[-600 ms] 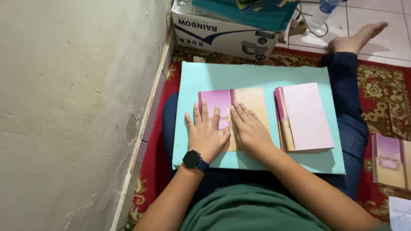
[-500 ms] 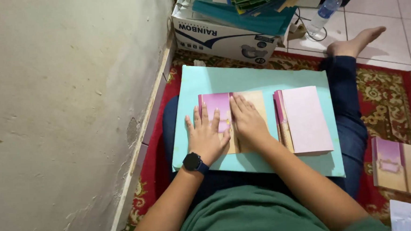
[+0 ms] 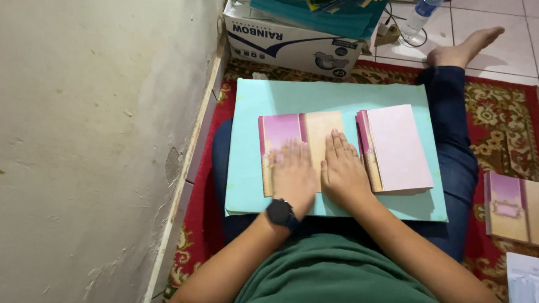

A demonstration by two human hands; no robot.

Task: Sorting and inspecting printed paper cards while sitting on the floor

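A pink and tan folded card (image 3: pixel 301 131) lies on a pale turquoise board (image 3: pixel 334 93) across my lap. My left hand (image 3: pixel 293 176), with a black watch at the wrist, lies flat on the card's pink part, fingers spread. My right hand (image 3: pixel 342 172) lies flat beside it on the tan part, near the card's right edge. Just right of my right hand sits a stack of pink cards (image 3: pixel 395 149) on the same board. Neither hand grips anything.
A plastered wall (image 3: pixel 85 149) rises close on the left. A cardboard box (image 3: pixel 291 36) full of folders stands ahead, a water bottle (image 3: pixel 425 5) beyond it. On the red patterned rug (image 3: pixel 501 108), another card (image 3: pixel 523 209) and papers (image 3: pixel 537 279) lie at right.
Both hands have slid a little down the card toward me, so more of its top shows. The view has shifted slightly.
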